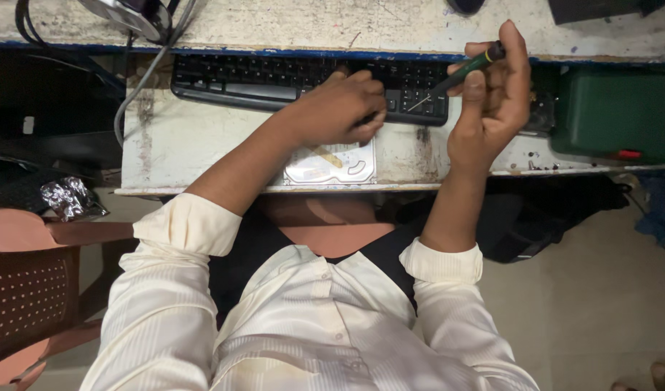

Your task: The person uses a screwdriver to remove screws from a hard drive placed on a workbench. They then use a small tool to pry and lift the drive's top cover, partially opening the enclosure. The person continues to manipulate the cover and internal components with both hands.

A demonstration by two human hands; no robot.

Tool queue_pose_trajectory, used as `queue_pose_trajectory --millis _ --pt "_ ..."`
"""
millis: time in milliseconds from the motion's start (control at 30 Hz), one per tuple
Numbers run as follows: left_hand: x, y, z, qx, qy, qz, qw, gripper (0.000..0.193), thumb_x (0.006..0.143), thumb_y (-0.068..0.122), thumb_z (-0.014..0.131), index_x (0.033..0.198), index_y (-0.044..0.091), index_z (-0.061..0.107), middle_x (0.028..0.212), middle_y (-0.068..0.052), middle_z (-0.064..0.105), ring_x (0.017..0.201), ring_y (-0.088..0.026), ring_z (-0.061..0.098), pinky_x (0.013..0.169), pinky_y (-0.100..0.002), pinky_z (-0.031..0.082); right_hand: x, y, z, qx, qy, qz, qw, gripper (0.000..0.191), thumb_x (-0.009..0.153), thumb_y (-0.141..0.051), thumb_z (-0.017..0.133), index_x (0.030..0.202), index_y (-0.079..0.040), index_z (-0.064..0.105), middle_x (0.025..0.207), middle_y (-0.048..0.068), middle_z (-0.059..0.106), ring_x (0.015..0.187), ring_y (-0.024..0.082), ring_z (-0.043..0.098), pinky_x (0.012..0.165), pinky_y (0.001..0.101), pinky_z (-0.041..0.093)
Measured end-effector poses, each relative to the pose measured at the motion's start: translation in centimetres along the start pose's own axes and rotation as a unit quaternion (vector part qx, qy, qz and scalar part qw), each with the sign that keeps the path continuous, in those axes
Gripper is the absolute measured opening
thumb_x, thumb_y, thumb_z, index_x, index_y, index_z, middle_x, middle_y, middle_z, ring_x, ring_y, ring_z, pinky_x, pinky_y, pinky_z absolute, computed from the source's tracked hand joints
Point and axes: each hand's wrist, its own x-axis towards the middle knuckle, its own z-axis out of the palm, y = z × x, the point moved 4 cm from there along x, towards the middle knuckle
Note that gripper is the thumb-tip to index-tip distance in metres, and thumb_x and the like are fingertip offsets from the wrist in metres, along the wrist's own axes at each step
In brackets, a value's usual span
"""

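A silver hard drive (331, 161) is positioned at centre frame, at the desk (180, 137) front edge, pressed under the closed left hand (340, 108). A green screwdriver (459, 72) is gripped by the right hand (492, 94), raised above. A black keyboard (274, 78) is located directly behind; a green box (615, 112) is located at right.

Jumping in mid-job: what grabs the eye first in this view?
The right hand, raised over the keyboard's right end, pinches a thin green-handled screwdriver with its tip pointing down-left. The left hand presses on a silver hard drive at the desk's front edge, just before the black keyboard. A green box sits at far right.
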Motion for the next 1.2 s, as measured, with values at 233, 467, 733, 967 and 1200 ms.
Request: queue_pose_trajectory --millis 233,467,733,967,1200 --pt "-0.2 -0.1 -1.5 -0.096 0.041 0.021 0.994 0.004 0.089 0.015 0.074 0.09 0.012 0.074 0.09 -0.003 0.065 0.094 -0.025 0.059 0.084 -0.044 0.045 -0.1 0.3 -0.2 0.004 0.002 0.001 1.0 0.046 0.119 -0.021 0.064 0.159 -0.007 0.047 0.123 0.012 0.071 0.097 0.014 0.073 0.074 0.025 0.062" --pt "-1.3 -1.3 -2.6 -0.048 0.03 0.005 0.998 0.014 0.078 0.007 0.072 0.091 0.01 0.076 0.09 -0.008 0.066 0.095 -0.032 0.064 0.078 -0.045 0.052 0.2 -1.2 0.2 0.029 -0.068 0.042 0.996 0.041 0.115 -0.015 0.073 0.15 -0.004 0.056 0.116 0.011 0.073 0.092 0.013 0.071 0.074 0.0245 0.059" --pt "-1.2 -1.0 -2.3 -0.049 0.028 0.027 0.998 0.018 0.073 0.012 0.077 0.091 0.011 0.077 0.09 -0.007 0.067 0.095 -0.032 0.064 0.08 -0.045 0.052 -0.1 -4.4 2.1 0.053 -0.302 0.094 0.947 0.038 0.096 -0.004 0.083 0.132 0.001 0.068 0.109 0.015 0.068 0.098 0.017 0.072 0.085 0.0276 0.063" --pt "-1.1 0.0 -2.7 -0.088 0.007 0.032 0.996 0.029 0.069 0.026 0.087 0.093 0.013 0.077 0.092 -0.005 0.063 0.098 -0.03 0.058 0.079 -0.045 0.047 0.6 -5.0 2.9 0.026 -0.324 0.039 0.945 0.038 0.091 -0.003 0.085 0.126 0.0 0.069 0.111 0.016 0.071 0.1 0.02 0.074 0.082 0.0295 0.066" --pt "-0.6 1.3 -1.7 -0.108 -0.036 0.061 0.992 0.038 0.063 0.042 0.093 0.093 0.022 0.083 0.099 -0.002 0.059 0.103 -0.026 0.05 0.083 -0.041 0.035 0.4 -5.2 2.7 0.031 -0.319 0.042 0.946 0.037 0.09 -0.008 0.087 0.123 -0.002 0.071 0.109 0.015 0.071 0.096 0.019 0.074 0.079 0.0276 0.064"
